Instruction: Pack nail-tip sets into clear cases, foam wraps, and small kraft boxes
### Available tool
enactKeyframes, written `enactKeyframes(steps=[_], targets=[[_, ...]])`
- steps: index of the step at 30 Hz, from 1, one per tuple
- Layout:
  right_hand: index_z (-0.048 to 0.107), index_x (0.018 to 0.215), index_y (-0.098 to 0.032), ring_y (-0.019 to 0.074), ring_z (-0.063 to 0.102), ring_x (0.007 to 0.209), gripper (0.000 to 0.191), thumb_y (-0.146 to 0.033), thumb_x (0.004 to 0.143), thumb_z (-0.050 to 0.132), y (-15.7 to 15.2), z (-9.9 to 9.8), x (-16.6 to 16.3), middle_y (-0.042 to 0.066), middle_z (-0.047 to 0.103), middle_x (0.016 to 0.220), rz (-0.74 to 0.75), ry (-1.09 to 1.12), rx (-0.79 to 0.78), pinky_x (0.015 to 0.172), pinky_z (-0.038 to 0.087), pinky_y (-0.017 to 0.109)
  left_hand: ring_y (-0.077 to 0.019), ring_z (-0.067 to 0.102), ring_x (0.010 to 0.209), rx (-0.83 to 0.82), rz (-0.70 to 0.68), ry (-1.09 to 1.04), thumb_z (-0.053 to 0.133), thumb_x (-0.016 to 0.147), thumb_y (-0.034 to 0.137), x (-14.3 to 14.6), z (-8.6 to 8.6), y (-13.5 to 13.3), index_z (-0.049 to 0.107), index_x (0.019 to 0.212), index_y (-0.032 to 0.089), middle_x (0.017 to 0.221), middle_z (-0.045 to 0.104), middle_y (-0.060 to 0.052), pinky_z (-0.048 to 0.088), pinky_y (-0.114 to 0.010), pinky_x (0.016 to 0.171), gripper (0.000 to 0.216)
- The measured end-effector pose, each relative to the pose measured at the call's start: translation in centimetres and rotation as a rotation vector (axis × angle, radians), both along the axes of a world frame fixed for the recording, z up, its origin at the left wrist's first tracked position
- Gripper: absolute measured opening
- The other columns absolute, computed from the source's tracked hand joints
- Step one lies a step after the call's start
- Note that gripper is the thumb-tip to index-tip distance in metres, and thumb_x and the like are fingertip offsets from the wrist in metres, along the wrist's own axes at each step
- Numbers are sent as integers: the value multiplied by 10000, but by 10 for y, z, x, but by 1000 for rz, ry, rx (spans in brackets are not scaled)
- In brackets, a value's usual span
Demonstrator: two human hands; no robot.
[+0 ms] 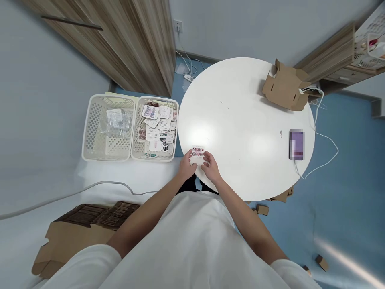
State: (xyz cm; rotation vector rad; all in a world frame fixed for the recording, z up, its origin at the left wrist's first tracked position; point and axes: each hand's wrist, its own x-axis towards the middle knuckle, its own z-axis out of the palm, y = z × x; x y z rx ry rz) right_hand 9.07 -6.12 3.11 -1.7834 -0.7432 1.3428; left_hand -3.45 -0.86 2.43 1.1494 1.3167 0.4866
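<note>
A small card of press-on nails (197,149), with two rows of pink and dark nails, is at the near left edge of the round white table. My left hand (187,166) grips its left side, fingers curled along the edge and thumb below. On the other side, my right hand (211,167) has its fingertips against the right edge, with the thumb low near the card's bottom. Whether the card rests on the tabletop or is slightly lifted, I cannot tell. Similar nail cards (153,132) fill the white plastic basket (154,157) to my left.
Further left, another white basket (86,132) holds clear plastic bags (116,122). On the round table (240,120) are an opened cardboard box (284,88) and a phone-like device (296,144) with a white cable. Folded cardboard (78,241) lies at lower left. Small boxes (262,209) lie on the floor.
</note>
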Motion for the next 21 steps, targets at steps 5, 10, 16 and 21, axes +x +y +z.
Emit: enactKeyframes(steps=[5, 10, 16, 21], targets=[[351, 1242, -280, 183, 440, 1144, 650, -119, 631, 503, 21, 2, -6, 68, 399, 1317, -49, 59, 12, 916, 414, 377, -250, 433, 1151, 64, 1, 2, 542, 600, 48, -5, -3, 21, 395, 1277, 209, 1301, 432, -94, 347, -402, 966, 711], [347, 1244, -274, 185, 442, 1139, 649, -129, 635, 519, 29, 4, -7, 70, 396, 1322, -62, 88, 11, 922, 412, 380, -254, 441, 1139, 112, -26, 34, 545, 611, 71, -8, -9, 27, 384, 1294, 202, 1274, 451, -105, 347, -404, 963, 713], [353, 1239, -271, 186, 432, 1137, 640, -153, 640, 544, 30, 5, -6, 66, 386, 1328, -66, 113, 17, 921, 415, 373, -251, 445, 1122, 172, -49, 71, 527, 630, 87, -9, -7, 26, 367, 1308, 194, 1273, 443, -111, 359, -402, 950, 705], [384, 1219, -280, 196, 442, 1117, 599, -199, 653, 562, 25, 10, 0, 55, 379, 1333, -41, 137, 23, 884, 436, 369, -238, 459, 1087, 230, -53, 153, 517, 651, 106, -9, 2, 20, 359, 1310, 194, 1255, 448, -114, 389, -388, 912, 683]])
